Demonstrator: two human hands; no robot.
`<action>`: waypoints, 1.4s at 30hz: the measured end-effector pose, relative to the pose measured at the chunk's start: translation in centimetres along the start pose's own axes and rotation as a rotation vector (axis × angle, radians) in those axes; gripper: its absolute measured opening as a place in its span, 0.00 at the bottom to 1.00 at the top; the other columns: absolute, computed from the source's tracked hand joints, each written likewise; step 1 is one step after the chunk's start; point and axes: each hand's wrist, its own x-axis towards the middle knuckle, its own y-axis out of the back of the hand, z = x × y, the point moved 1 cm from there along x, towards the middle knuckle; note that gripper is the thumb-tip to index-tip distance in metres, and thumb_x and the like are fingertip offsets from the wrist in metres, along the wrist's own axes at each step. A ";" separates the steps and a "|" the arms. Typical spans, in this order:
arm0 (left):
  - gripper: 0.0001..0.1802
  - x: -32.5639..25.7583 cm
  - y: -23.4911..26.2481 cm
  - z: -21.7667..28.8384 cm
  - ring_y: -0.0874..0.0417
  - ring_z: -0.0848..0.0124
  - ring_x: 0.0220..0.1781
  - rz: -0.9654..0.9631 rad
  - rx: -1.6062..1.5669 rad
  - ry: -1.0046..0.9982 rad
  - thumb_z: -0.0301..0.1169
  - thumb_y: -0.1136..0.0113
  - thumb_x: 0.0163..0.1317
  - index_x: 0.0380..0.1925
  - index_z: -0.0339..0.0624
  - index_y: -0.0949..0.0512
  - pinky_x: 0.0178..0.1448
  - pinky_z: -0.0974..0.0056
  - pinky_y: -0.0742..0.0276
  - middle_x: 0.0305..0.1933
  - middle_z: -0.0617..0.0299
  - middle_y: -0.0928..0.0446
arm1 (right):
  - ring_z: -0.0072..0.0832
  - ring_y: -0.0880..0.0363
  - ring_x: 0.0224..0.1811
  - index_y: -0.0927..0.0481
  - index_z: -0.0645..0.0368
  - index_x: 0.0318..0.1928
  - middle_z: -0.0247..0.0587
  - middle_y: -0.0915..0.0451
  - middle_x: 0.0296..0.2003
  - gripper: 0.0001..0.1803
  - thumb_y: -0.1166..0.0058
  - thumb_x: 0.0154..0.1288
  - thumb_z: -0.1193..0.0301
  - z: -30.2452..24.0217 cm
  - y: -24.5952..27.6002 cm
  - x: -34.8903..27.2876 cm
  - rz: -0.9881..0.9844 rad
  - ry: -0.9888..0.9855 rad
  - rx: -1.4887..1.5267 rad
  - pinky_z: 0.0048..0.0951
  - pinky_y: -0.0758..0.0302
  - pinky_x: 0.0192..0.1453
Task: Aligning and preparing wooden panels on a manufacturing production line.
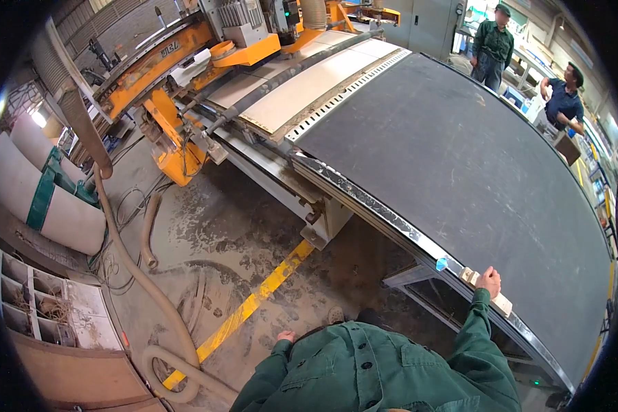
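Observation:
My right hand (488, 281) is at the near edge of the black conveyor belt table (453, 165), its fingers closed over a pale, wood-coloured block (502, 305). Part of the block shows on either side of the hand, and its exact kind is unclear. Just left of it, a small blue item (441, 264) lies on the table's metal edge. My left hand (286, 336) hangs low beside my body, above the floor, mostly hidden by the green sleeve. Its fingers are too small to read.
An orange gantry machine (165, 62) spans the table's far end, over a pale board (316, 82). Hoses (134, 264) and cables snake across the dusty floor at left, near white dust bags (62, 206). Two people (493, 47) stand beyond the table at far right.

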 end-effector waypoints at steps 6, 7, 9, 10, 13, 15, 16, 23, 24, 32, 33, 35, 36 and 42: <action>0.18 0.1 -0.3 0.1 0.24 0.67 0.34 0.002 0.033 -0.008 0.39 0.43 0.44 0.31 0.37 0.24 0.41 0.66 0.31 0.30 0.54 0.24 | 0.39 0.30 0.28 0.28 0.58 0.20 0.41 0.27 0.24 0.17 0.62 0.54 0.59 0.1 0.2 0.0 0.054 0.016 0.007 0.37 0.33 0.32; 0.17 0.1 -0.3 0.0 0.24 0.66 0.34 0.014 0.047 -0.017 0.39 0.44 0.44 0.31 0.37 0.24 0.41 0.66 0.31 0.30 0.54 0.24 | 0.39 0.30 0.28 0.28 0.57 0.20 0.41 0.28 0.24 0.17 0.62 0.54 0.59 0.1 0.1 0.0 0.057 0.021 0.008 0.37 0.33 0.32; 0.17 0.2 -0.2 -0.1 0.24 0.66 0.34 0.014 0.057 -0.012 0.39 0.44 0.44 0.31 0.38 0.24 0.41 0.65 0.31 0.30 0.54 0.24 | 0.39 0.30 0.28 0.28 0.57 0.20 0.41 0.28 0.23 0.17 0.62 0.54 0.59 0.1 0.1 -0.1 0.057 0.031 -0.001 0.37 0.33 0.32; 0.17 0.3 -0.2 -0.2 0.24 0.66 0.34 0.014 0.068 -0.009 0.39 0.44 0.44 0.31 0.38 0.24 0.41 0.65 0.31 0.30 0.54 0.24 | 0.39 0.30 0.28 0.28 0.57 0.21 0.40 0.28 0.23 0.16 0.62 0.54 0.59 0.2 0.0 -0.1 0.057 0.040 -0.010 0.37 0.33 0.32; 0.17 0.4 -0.2 -0.2 0.24 0.66 0.33 -0.001 0.080 -0.013 0.39 0.44 0.44 0.30 0.38 0.24 0.41 0.65 0.30 0.29 0.54 0.24 | 0.39 0.30 0.28 0.28 0.56 0.21 0.40 0.28 0.23 0.17 0.63 0.55 0.59 0.3 -0.2 0.0 0.048 0.040 -0.006 0.37 0.33 0.33; 0.17 0.4 -0.2 -0.3 0.24 0.66 0.34 0.001 0.058 -0.009 0.39 0.44 0.44 0.30 0.38 0.24 0.41 0.65 0.31 0.30 0.54 0.24 | 0.39 0.30 0.29 0.28 0.56 0.21 0.40 0.28 0.24 0.17 0.63 0.55 0.58 0.1 0.1 -0.1 0.036 0.028 -0.004 0.38 0.33 0.33; 0.17 0.4 -0.2 -0.4 0.24 0.66 0.34 0.004 0.035 -0.004 0.39 0.44 0.44 0.30 0.38 0.24 0.41 0.65 0.31 0.30 0.54 0.24 | 0.39 0.30 0.29 0.28 0.56 0.21 0.40 0.28 0.24 0.17 0.63 0.55 0.58 0.0 0.2 -0.1 0.025 0.016 0.000 0.38 0.34 0.33; 0.16 -0.2 0.0 0.4 0.24 0.68 0.28 -0.003 0.059 -0.050 0.39 0.44 0.45 0.30 0.38 0.24 0.37 0.65 0.30 0.25 0.56 0.24 | 0.39 0.30 0.30 0.28 0.57 0.22 0.40 0.28 0.25 0.18 0.63 0.55 0.57 0.2 0.1 0.1 -0.002 0.013 -0.027 0.37 0.34 0.34; 0.16 -0.4 0.0 0.7 0.25 0.69 0.27 -0.006 0.047 -0.038 0.39 0.45 0.46 0.30 0.38 0.24 0.36 0.66 0.30 0.24 0.56 0.24 | 0.39 0.30 0.30 0.28 0.57 0.23 0.40 0.28 0.25 0.18 0.63 0.55 0.57 0.4 -0.1 0.1 0.000 0.008 -0.025 0.37 0.34 0.34; 0.15 -1.0 0.4 1.1 0.25 0.70 0.26 -0.011 0.050 -0.013 0.37 0.45 0.46 0.31 0.37 0.25 0.34 0.66 0.30 0.23 0.57 0.24 | 0.39 0.30 0.30 0.27 0.57 0.23 0.40 0.28 0.26 0.18 0.63 0.55 0.57 0.0 0.1 -0.1 0.016 0.011 -0.017 0.37 0.34 0.34; 0.15 -1.0 0.5 1.1 0.25 0.70 0.26 -0.007 0.033 -0.021 0.37 0.45 0.46 0.31 0.36 0.25 0.34 0.66 0.30 0.23 0.57 0.24 | 0.40 0.30 0.31 0.27 0.56 0.24 0.41 0.27 0.27 0.18 0.64 0.55 0.56 -0.1 0.4 -0.1 -0.021 -0.007 -0.012 0.38 0.34 0.36; 0.15 -1.2 0.3 1.7 0.25 0.70 0.26 -0.010 0.020 -0.033 0.37 0.45 0.46 0.30 0.36 0.25 0.34 0.66 0.30 0.23 0.57 0.24 | 0.41 0.29 0.33 0.27 0.56 0.25 0.42 0.27 0.28 0.19 0.65 0.55 0.55 0.0 0.6 0.0 -0.051 -0.031 -0.013 0.39 0.34 0.37; 0.15 -1.3 0.2 2.0 0.25 0.70 0.26 -0.012 0.027 -0.021 0.37 0.45 0.46 0.30 0.36 0.25 0.34 0.66 0.30 0.23 0.57 0.24 | 0.41 0.29 0.33 0.27 0.56 0.25 0.42 0.27 0.28 0.19 0.65 0.55 0.55 0.3 0.5 0.1 -0.047 -0.026 -0.015 0.39 0.34 0.37; 0.16 -0.9 0.5 1.0 0.26 0.71 0.24 -0.002 0.016 -0.035 0.38 0.44 0.46 0.30 0.36 0.24 0.32 0.67 0.30 0.23 0.58 0.25 | 0.40 0.30 0.31 0.27 0.57 0.23 0.41 0.28 0.26 0.18 0.64 0.55 0.57 -0.2 0.4 -0.1 -0.030 -0.001 0.004 0.38 0.34 0.35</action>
